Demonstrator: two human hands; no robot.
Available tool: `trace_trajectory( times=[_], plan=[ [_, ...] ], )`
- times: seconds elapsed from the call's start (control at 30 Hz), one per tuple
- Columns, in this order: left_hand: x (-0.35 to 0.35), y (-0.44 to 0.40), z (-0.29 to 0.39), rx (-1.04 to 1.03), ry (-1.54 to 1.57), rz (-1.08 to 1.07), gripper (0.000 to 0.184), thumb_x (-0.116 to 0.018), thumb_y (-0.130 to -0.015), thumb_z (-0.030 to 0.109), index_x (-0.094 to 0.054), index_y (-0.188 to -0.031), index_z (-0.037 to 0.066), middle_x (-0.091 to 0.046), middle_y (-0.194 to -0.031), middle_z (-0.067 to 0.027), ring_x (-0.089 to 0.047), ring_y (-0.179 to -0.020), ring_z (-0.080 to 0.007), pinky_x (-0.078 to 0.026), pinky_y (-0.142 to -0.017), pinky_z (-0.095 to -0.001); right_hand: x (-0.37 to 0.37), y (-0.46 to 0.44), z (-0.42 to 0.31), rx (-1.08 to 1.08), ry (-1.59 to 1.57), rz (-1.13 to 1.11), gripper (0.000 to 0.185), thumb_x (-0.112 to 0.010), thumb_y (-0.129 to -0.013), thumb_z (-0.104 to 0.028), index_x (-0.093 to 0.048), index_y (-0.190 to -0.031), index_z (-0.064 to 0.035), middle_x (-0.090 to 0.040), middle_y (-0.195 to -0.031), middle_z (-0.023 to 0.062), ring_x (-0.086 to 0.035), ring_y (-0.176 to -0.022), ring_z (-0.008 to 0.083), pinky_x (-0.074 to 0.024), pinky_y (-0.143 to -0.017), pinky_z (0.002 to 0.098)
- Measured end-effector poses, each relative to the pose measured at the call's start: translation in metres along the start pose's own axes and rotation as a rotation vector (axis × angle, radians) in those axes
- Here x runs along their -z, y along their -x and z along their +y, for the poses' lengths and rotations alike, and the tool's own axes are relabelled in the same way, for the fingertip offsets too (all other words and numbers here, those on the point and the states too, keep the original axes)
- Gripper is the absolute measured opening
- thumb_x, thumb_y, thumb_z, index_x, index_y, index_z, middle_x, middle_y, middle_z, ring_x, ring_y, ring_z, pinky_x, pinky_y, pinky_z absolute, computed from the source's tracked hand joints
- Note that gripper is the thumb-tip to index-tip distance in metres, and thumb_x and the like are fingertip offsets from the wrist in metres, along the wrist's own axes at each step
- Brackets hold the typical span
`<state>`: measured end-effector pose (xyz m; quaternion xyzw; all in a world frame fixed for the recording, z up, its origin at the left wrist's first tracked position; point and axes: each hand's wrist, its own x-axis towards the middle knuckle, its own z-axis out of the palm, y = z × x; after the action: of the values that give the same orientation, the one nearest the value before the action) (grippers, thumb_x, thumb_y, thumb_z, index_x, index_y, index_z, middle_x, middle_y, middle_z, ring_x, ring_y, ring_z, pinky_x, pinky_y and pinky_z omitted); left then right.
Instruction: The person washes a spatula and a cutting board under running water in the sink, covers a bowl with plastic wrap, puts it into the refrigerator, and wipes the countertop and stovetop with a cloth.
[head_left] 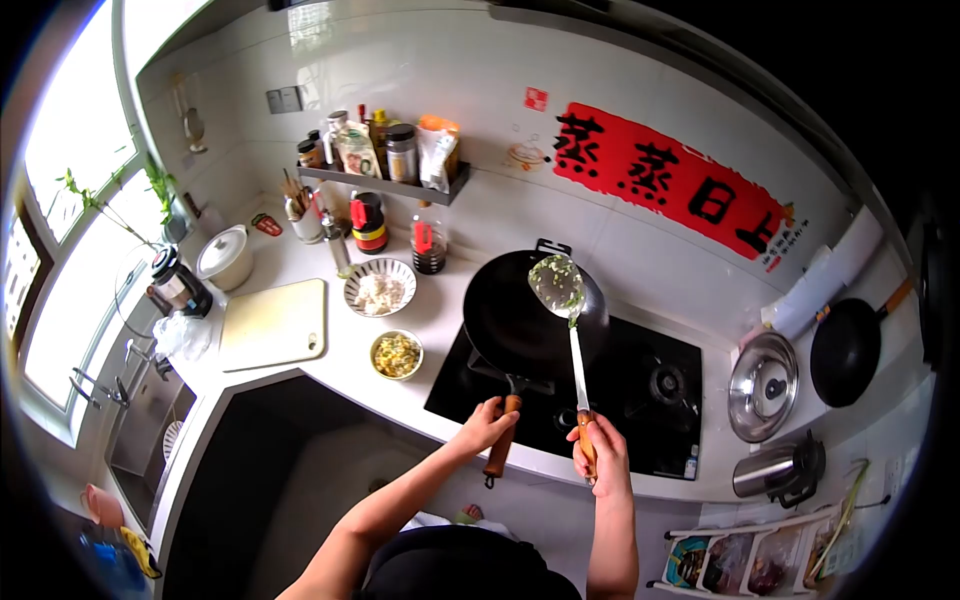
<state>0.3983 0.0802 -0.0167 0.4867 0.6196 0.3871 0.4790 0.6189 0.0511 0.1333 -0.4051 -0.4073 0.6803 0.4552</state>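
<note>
My left hand is closed on the wooden handle of a black wok, which sits at the left of the stove. My right hand grips the wooden handle of a long metal spatula. The spatula's broad, rounded head is over the wok's right side, with chopped green and pale bits stuck to it. Left of the wok stand a small bowl of yellow and green food and a striped bowl of what looks like rice. The wok's dark inside shows little detail.
The black glass stove extends right of the wok. A cutting board and lidded white pot stand left. Bottles fill a wall shelf. At right are a metal lid, hanging pan and kettle.
</note>
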Motion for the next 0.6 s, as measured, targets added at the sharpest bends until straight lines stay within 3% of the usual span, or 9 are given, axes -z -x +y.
trace_trajectory(
  times=[0.03, 0.1, 0.17, 0.3, 0.33, 0.43, 0.5, 0.57, 0.6],
  plan=[
    [0.011, 0.013, 0.015, -0.201, -0.183, 0.145, 0.058, -0.061, -0.091, 0.039, -0.044, -0.13, 0.001, -0.059, -0.11, -0.0144, -0.057, -0.108, -0.0225, -0.048, -0.089, -0.033, -0.013, -0.003, -0.001, 0.006, 0.038, -0.017, 0.03, -0.047, -0.099, -0.02, -0.052, -0.122, -0.0014, -0.061, -0.086, 0.0115, -0.044, -0.045, 0.0078, -0.0317, -0.038, 0.0194],
    [0.042, 0.042, 0.072, -0.151, 0.36, -0.087, 0.049, -0.051, -0.098, 0.032, -0.044, -0.134, 0.001, -0.058, -0.119, -0.0131, -0.053, -0.114, -0.0213, -0.041, -0.099, -0.0336, -0.036, -0.011, 0.009, 0.005, 0.056, -0.107, 0.034, -0.043, -0.101, -0.019, -0.047, -0.13, -0.0043, -0.063, -0.089, 0.0145, -0.045, -0.045, 0.0084, -0.0326, -0.038, 0.0196],
    [0.069, 0.053, 0.086, -0.1, 0.529, -0.237, 0.043, -0.045, -0.101, 0.032, -0.049, -0.131, 0.001, -0.058, -0.12, -0.012, -0.052, -0.117, -0.0198, -0.038, -0.102, -0.0317, -0.087, -0.017, 0.015, 0.054, 0.023, -0.165, 0.04, -0.042, -0.101, -0.02, -0.037, -0.14, -0.0105, -0.062, -0.09, 0.0152, -0.043, -0.043, 0.0085, -0.0322, -0.037, 0.0192],
    [0.135, 0.065, 0.085, -0.159, 0.677, -0.15, 0.046, -0.039, -0.102, 0.037, -0.054, -0.126, 0.0, -0.059, -0.119, -0.008, -0.053, -0.111, -0.016, -0.039, -0.097, -0.0301, -0.181, -0.044, 0.05, 0.054, -0.006, -0.315, 0.057, -0.044, -0.101, -0.017, -0.016, -0.15, -0.0193, -0.06, -0.08, 0.0116, -0.045, -0.044, 0.0092, -0.0344, -0.036, 0.02],
    [0.159, 0.071, 0.086, -0.158, 0.698, -0.133, 0.048, -0.035, -0.102, 0.039, -0.054, -0.124, 0.0, -0.06, -0.117, -0.0084, -0.054, -0.107, -0.0155, -0.042, -0.094, -0.0308, -0.204, -0.053, 0.061, 0.063, 0.003, -0.335, 0.059, -0.044, -0.101, -0.018, -0.014, -0.151, -0.0204, -0.055, -0.069, 0.0074, -0.045, -0.044, 0.0098, -0.0352, -0.036, 0.0203],
    [0.226, 0.089, 0.067, -0.148, 0.705, 0.013, 0.04, -0.042, -0.101, 0.033, -0.056, -0.12, 0.0, -0.064, -0.104, -0.0096, -0.062, -0.085, -0.014, -0.052, -0.066, -0.0254, -0.281, -0.061, 0.096, 0.035, -0.031, -0.354, 0.061, -0.043, -0.101, -0.017, -0.009, -0.151, -0.0238, -0.054, -0.093, 0.0075, -0.047, -0.048, 0.0094, -0.0366, -0.036, 0.0207],
    [0.276, 0.102, 0.055, -0.068, 0.796, 0.03, 0.036, -0.045, -0.1, 0.033, -0.06, -0.108, 0.001, -0.061, -0.072, -0.0055, -0.053, -0.041, -0.013, -0.041, -0.035, -0.0223, -0.331, -0.069, 0.126, 0.04, -0.017, -0.379, 0.059, -0.041, -0.102, -0.016, -0.01, -0.151, -0.0238, -0.051, -0.105, 0.0061, -0.049, -0.055, 0.009, -0.0377, -0.039, 0.0208],
    [0.329, 0.109, 0.034, -0.05, 0.677, 0.084, 0.035, -0.046, -0.1, 0.033, -0.06, -0.106, 0.002, -0.061, -0.071, -0.0046, -0.053, -0.044, -0.0118, -0.04, -0.035, -0.0228, -0.375, -0.082, 0.165, 0.103, 0.043, -0.39, 0.056, -0.041, -0.102, -0.015, -0.015, -0.151, -0.019, -0.052, -0.11, 0.0071, -0.054, -0.07, 0.0107, -0.047, -0.057, 0.0229],
    [0.356, 0.115, 0.025, 0.017, 0.627, 0.136, 0.032, -0.047, -0.1, 0.031, -0.062, -0.106, 0.004, -0.063, -0.077, -0.0045, -0.06, -0.059, -0.011, -0.046, -0.046, -0.0229, -0.394, -0.091, 0.183, 0.281, 0.24, -0.416, 0.053, -0.042, -0.102, -0.016, -0.02, -0.15, -0.0149, -0.053, -0.116, 0.0089, -0.056, -0.083, 0.0126, -0.046, -0.073, 0.0252]
  ],
)
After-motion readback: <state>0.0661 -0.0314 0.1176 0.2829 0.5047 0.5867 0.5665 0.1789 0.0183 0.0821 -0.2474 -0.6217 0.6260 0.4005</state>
